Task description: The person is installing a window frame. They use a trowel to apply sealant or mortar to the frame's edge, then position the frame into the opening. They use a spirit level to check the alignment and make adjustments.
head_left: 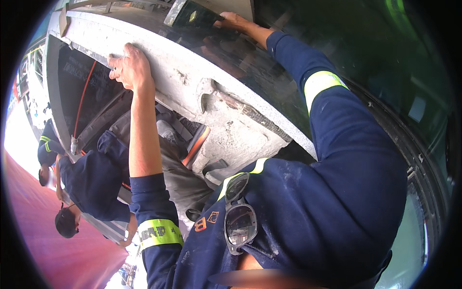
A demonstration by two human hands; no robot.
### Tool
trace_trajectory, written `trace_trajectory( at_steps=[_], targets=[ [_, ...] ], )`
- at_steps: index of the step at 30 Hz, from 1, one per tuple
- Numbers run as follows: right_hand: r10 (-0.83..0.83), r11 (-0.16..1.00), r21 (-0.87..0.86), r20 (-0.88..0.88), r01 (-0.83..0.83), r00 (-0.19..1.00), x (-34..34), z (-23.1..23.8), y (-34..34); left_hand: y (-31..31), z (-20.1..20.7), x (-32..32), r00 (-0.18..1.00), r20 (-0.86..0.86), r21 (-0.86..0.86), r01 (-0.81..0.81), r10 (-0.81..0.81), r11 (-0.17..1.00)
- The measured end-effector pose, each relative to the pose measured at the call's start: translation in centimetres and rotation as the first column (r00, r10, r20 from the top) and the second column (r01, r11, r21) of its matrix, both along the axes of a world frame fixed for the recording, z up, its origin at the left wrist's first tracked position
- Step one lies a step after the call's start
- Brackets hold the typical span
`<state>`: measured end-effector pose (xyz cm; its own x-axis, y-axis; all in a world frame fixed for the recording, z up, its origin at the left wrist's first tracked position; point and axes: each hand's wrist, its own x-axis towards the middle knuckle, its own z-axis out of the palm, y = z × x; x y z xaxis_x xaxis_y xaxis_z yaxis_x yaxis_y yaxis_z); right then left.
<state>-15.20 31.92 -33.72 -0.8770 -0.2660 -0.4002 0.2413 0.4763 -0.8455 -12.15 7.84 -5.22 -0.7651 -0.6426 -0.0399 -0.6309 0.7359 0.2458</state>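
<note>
One grip is loose: my left hand [132, 68], half-open with bent fingers, rests on the white ledge [168, 76]; beyond that ledge, my right hand [233, 22] closes around a dark block's [196, 16] end.

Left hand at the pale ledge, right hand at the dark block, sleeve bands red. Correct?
Colour's wrong: the sleeve bands are bright yellow, not red, as the head view shows. The left hand is at the pale ledge, the right hand at the dark block.
</note>
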Motion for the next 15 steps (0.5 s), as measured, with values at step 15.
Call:
trace_trajectory(
  at_steps=[15],
  targets=[
    [-0.039, 0.994, -0.102, -0.033, 0.036, 0.999, -0.1, -5.1, 0.0, 0.0, -0.2, -0.1, 1.000, -0.006, -0.014, -0.026, 0.026, 1.000]
  ],
)
